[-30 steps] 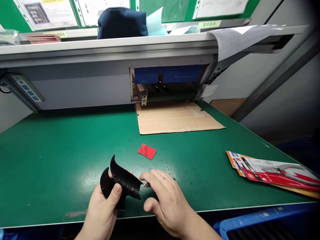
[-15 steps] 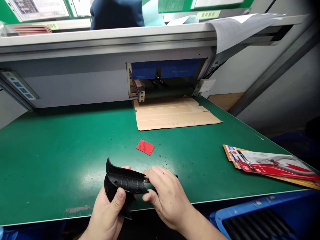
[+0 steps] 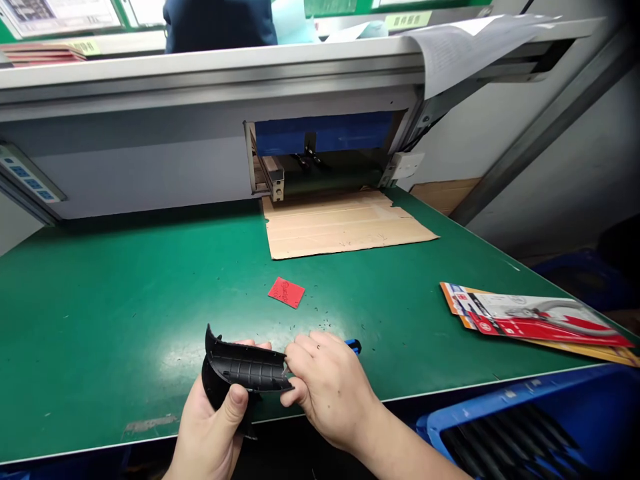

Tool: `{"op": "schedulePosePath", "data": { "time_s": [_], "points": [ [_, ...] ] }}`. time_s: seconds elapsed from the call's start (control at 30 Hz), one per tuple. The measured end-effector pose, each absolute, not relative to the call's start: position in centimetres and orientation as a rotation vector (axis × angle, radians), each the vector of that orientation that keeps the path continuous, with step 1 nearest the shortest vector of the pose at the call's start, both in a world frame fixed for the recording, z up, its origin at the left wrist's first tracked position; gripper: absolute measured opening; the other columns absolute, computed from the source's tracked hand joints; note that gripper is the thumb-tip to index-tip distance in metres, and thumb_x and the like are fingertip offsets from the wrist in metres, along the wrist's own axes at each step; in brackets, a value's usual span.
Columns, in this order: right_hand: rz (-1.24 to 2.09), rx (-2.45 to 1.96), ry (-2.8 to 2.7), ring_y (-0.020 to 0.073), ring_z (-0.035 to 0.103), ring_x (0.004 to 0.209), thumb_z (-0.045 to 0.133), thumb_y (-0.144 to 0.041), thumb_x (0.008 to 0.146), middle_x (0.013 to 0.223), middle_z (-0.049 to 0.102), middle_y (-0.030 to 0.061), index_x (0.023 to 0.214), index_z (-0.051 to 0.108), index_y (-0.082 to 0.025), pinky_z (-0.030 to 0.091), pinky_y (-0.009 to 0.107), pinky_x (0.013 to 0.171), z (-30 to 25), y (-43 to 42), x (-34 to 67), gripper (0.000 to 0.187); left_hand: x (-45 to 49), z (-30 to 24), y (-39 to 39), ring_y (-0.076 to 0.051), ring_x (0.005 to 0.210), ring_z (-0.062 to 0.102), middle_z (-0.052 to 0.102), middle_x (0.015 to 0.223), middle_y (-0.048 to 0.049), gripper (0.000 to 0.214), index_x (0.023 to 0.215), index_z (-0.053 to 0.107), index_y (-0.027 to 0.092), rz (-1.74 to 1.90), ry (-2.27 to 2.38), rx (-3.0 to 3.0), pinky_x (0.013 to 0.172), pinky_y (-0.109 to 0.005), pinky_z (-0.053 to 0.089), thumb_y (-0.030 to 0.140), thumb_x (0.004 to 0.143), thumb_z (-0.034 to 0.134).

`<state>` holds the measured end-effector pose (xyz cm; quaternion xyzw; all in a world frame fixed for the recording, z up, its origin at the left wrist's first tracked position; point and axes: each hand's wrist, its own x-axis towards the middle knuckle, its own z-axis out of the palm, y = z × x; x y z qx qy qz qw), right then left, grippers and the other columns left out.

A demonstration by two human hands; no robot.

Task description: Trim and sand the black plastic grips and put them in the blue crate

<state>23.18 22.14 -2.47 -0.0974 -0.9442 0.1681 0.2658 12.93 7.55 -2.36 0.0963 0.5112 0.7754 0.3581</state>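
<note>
My left hand (image 3: 220, 417) is closed around a black curved plastic part (image 3: 250, 368), its ribbed hollow inside facing up. The thumb presses on the part's near edge, and a second black curved section (image 3: 214, 381) hangs beneath. My right hand (image 3: 327, 387) is closed at the part's right end, with its thumb near the lower corner. From behind this hand sticks the blue-and-black handle end of a knife (image 3: 354, 345); a bit of metal glints at the part's end. Most of the knife is hidden by the fingers.
A red card (image 3: 287, 293) lies on the green table (image 3: 125, 287) beyond my hands, with dark shavings nearby. Behind it is a cardboard sheet (image 3: 345, 227). Packaged tools (image 3: 540, 317) lie at right. Below the edge, a blue bin (image 3: 500, 393) holds black parts.
The view has shifted slightly. My right hand has turned a little, showing more of the knife's handle end. The black part is tilted slightly differently in my left hand.
</note>
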Motion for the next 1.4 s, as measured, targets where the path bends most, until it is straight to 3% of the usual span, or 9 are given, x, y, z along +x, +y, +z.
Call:
{"op": "schedulePosePath", "data": {
  "time_s": [0.3, 0.47, 0.6, 0.8, 0.93, 1.0, 1.1, 1.2, 1.4],
  "points": [
    [1.172, -0.129, -2.523, 0.0138, 0.043, 0.061, 0.02, -0.075, 0.091, 0.068, 0.048, -0.0013, 0.074, 0.043, -0.019, 0.03, 0.026, 0.058, -1.3, 23.1, 23.5, 0.063, 13.7, -1.5, 7.6, -0.032, 0.109, 0.061, 0.067, 0.117, -0.0121, 0.053, 0.107, 0.067, 0.021, 2.037, 1.282, 0.065, 0.088, -0.036, 0.056, 0.043, 0.061, 0.086],
    [1.225, -0.189, -2.267, 0.0179, 0.045, 0.074, 0.02, -0.076, 0.09, 0.082, 0.05, 0.0034, 0.087, 0.049, -0.018, 0.034, 0.03, 0.068, -0.8, 21.7, 23.2, 0.065, 14.9, -1.3, 7.7, -0.033, 0.111, 0.061, 0.069, 0.114, -0.007, 0.055, 0.102, 0.07, 0.029, 2.062, 1.146, -0.094, 0.088, -0.037, 0.056, 0.043, 0.053, 0.09],
    [1.123, -0.209, -2.249, 0.0186, 0.042, 0.072, 0.016, -0.073, 0.092, 0.08, 0.05, 0.0048, 0.083, 0.048, -0.018, 0.032, 0.031, 0.066, -1.1, 20.8, 23.0, 0.064, 15.0, -1.8, 7.3, -0.028, 0.114, 0.059, 0.068, 0.116, -0.0034, 0.054, 0.104, 0.07, 0.032, 2.047, 1.121, -0.1, 0.085, -0.027, 0.056, 0.042, 0.055, 0.089],
    [1.159, -0.066, -2.403, 0.0132, 0.036, 0.057, 0.011, -0.071, 0.093, 0.065, 0.041, -0.0011, 0.069, 0.036, -0.019, 0.028, 0.028, 0.056, -0.8, 22.0, 23.2, 0.063, 14.5, -1.8, 7.1, -0.031, 0.114, 0.058, 0.066, 0.12, -0.0061, 0.055, 0.105, 0.069, 0.028, 2.037, 1.166, -0.072, 0.086, -0.031, 0.057, 0.042, 0.056, 0.089],
    [1.522, 0.021, -2.383, 0.0111, 0.036, 0.054, 0.021, -0.074, 0.092, 0.062, 0.037, -0.0036, 0.069, 0.038, -0.019, 0.028, 0.024, 0.052, -0.3, 23.3, 23.8, 0.061, 14.1, -1.2, 7.6, -0.028, 0.107, 0.062, 0.066, 0.119, -0.0075, 0.052, 0.106, 0.069, 0.026, 2.056, 1.157, -0.062, 0.082, -0.029, 0.057, 0.044, 0.06, 0.086],
    [1.472, -0.121, -2.22, 0.0117, 0.04, 0.059, 0.039, -0.075, 0.087, 0.067, 0.042, -0.0033, 0.076, 0.044, -0.02, 0.032, 0.023, 0.054, -0.4, 23.4, 24.0, 0.057, 14.1, -1.2, 7.9, -0.028, 0.107, 0.062, 0.064, 0.121, -0.0076, 0.054, 0.113, 0.065, 0.027, 2.072, 1.151, -0.047, 0.085, -0.031, 0.055, 0.044, 0.065, 0.083],
    [1.205, -0.114, -2.194, 0.013, 0.047, 0.069, 0.064, -0.05, 0.088, 0.079, 0.054, -0.0012, 0.096, 0.055, -0.021, 0.037, 0.025, 0.064, -0.9, 23.0, 24.1, 0.031, 14.2, -1.8, 8.3, -0.029, 0.11, 0.06, 0.064, 0.12, -0.0088, 0.062, 0.125, 0.057, 0.028, 2.071, 1.061, -0.048, 0.094, -0.039, 0.051, 0.039, 0.069, 0.082],
    [1.155, -0.05, -2.188, 0.0128, 0.05, 0.068, 0.06, -0.024, 0.093, 0.077, 0.058, -0.0008, 0.094, 0.059, -0.022, 0.037, 0.026, 0.066, -1.3, 22.0, 23.9, 0.003, 14.2, -2.5, 8.8, -0.029, 0.113, 0.057, 0.064, 0.119, -0.0095, 0.058, 0.124, 0.058, 0.028, 2.063, 0.916, -0.053, 0.098, -0.041, 0.048, 0.04, 0.072, 0.08],
    [1.293, -0.156, -2.155, 0.0136, 0.053, 0.066, 0.062, -0.025, 0.09, 0.075, 0.055, 0.0, 0.09, 0.062, -0.021, 0.04, 0.025, 0.06, -2.3, 20.1, 22.8, 0.004, 12.8, -2.4, 9.9, -0.021, 0.118, 0.053, 0.058, 0.127, -0.0049, 0.05, 0.105, 0.068, 0.029, 2.177, 0.641, -0.238, 0.098, -0.036, 0.048, 0.057, 0.065, 0.079]
  ]
}}
